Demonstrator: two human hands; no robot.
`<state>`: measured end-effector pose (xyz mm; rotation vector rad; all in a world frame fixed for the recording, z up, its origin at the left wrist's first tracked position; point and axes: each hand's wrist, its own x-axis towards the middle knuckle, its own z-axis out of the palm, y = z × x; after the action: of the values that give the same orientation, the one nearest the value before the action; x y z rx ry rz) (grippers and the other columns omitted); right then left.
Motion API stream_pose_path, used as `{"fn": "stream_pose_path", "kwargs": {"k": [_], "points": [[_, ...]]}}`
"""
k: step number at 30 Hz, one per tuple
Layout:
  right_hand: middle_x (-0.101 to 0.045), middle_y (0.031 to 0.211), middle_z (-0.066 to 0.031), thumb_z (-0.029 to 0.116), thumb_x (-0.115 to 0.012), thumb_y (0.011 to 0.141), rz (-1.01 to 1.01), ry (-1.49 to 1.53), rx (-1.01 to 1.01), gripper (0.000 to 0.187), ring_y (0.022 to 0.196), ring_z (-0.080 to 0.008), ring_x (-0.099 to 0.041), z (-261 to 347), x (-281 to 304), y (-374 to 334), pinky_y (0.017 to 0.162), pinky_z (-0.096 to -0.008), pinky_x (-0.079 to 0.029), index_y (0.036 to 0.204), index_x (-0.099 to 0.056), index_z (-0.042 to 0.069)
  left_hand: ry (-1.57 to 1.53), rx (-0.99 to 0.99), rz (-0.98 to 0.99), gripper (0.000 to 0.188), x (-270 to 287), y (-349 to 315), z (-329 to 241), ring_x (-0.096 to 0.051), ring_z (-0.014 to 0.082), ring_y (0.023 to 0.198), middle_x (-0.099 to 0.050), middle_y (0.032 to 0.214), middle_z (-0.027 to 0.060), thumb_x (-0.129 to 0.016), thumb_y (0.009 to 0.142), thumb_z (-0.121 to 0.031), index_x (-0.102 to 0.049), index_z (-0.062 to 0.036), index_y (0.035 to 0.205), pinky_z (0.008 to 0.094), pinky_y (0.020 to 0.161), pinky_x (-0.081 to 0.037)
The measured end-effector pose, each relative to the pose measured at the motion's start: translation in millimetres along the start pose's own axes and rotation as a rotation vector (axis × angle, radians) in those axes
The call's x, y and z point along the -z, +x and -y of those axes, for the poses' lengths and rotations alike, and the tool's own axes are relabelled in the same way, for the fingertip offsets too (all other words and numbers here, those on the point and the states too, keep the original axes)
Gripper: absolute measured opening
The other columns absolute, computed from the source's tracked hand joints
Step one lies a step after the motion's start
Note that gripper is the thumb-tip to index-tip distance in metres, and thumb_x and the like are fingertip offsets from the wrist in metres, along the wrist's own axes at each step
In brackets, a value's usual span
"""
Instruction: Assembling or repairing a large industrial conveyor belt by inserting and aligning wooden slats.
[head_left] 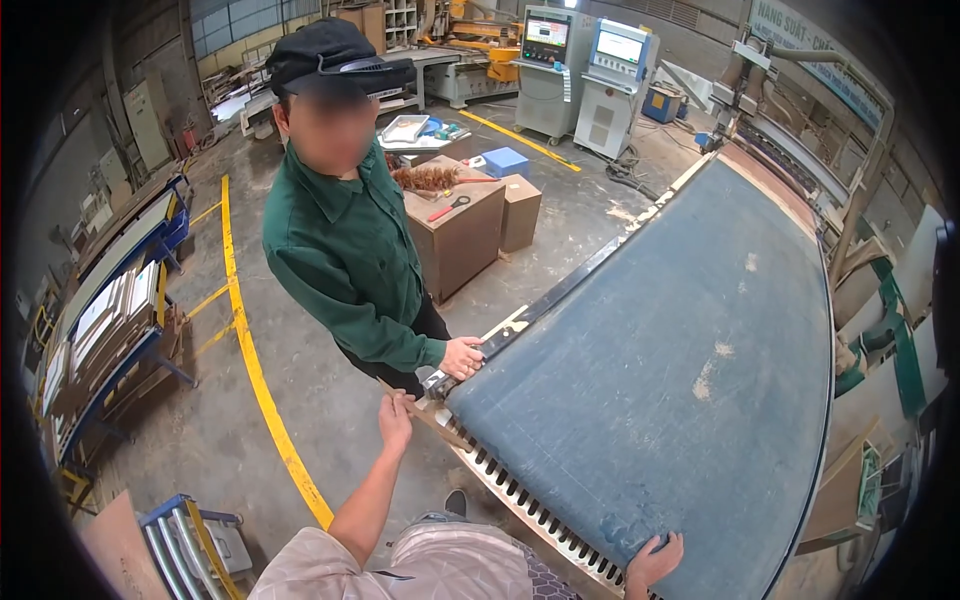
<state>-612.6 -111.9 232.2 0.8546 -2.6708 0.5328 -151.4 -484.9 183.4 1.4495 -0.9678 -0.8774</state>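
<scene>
My left hand (396, 422) is closed around a thin brown wooden strip (430, 418) at the near left corner of a long machine bed. That strip slants down along the bed's slotted end. My right hand (655, 562) rests on the near edge of the bed's blue-grey belt (640, 350), thumb and fingers apart, holding nothing that I can see. Pale dust patches mark the belt's surface. Across the corner, a co-worker in a green shirt (345, 255) has one hand (462, 357) on the bed's left side rail.
Behind the co-worker, a brown box-shaped stand (455, 240) bears a red-handled tool (449, 208). Two control cabinets (612, 90) with screens stand farther back. Stacked panels (110, 320) lie on a rack at left; a roller stand (190, 550) is at lower left. A yellow line (250, 370) crosses the floor.
</scene>
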Motion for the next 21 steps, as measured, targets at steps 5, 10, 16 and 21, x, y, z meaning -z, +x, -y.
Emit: {"fn": "stream_pose_path", "kwargs": {"k": [5, 10, 16, 21], "points": [[-0.051, 0.143, -0.0216, 0.027, -0.057, 0.098, 0.001, -0.002, 0.003, 0.043, 0.135, -0.0393, -0.045, -13.3, -5.4, -2.4, 0.115, -0.0494, -0.032, 0.131, -0.055, 0.0, -0.007, -0.058, -0.056, 0.032, 6.7, 11.5, -22.3, -0.066, 0.0137, 0.085, -0.073, 0.098, 0.008, -0.043, 0.109, -0.027, -0.059, -0.0011, 0.119, 0.0286, 0.071, -0.053], [-0.051, 0.144, -0.0218, 0.027, -0.057, 0.098, 0.02, 0.0, -0.015, 0.043, 0.135, -0.0393, -0.044, -0.5, 3.1, -3.3, 0.115, -0.0496, -0.032, 0.131, -0.055, 0.0, -0.044, -0.195, -0.176, 0.031, 23.8, 37.5, -37.7, -0.061, 0.0115, 0.08, -0.072, 0.096, 0.0038, -0.045, 0.109, -0.027, -0.06, -0.0032, 0.121, 0.0274, 0.07, -0.049], [-0.05, 0.145, -0.0216, 0.027, -0.057, 0.098, 0.036, -0.006, -0.03, 0.044, 0.136, -0.0386, -0.044, -4.7, 2.6, -2.5, 0.116, -0.0491, -0.031, 0.132, -0.054, 0.0, -0.043, -0.328, -0.071, 0.029, 20.6, 42.4, -85.7, -0.06, 0.0077, 0.08, -0.07, 0.095, 0.0022, -0.045, 0.11, -0.028, -0.059, -0.0043, 0.121, 0.0238, 0.067, -0.049], [-0.049, 0.146, -0.0208, 0.027, -0.057, 0.098, 0.069, -0.015, -0.055, 0.044, 0.137, -0.0378, -0.042, 6.4, 6.9, -2.0, 0.116, -0.0485, -0.03, 0.133, -0.054, 0.0, -0.141, -0.271, 0.108, 0.027, -5.1, 32.9, -102.2, -0.057, 0.0065, 0.075, -0.069, 0.091, 0.0008, -0.047, 0.11, -0.027, -0.06, -0.0036, 0.118, 0.0221, 0.065, -0.047]]}}
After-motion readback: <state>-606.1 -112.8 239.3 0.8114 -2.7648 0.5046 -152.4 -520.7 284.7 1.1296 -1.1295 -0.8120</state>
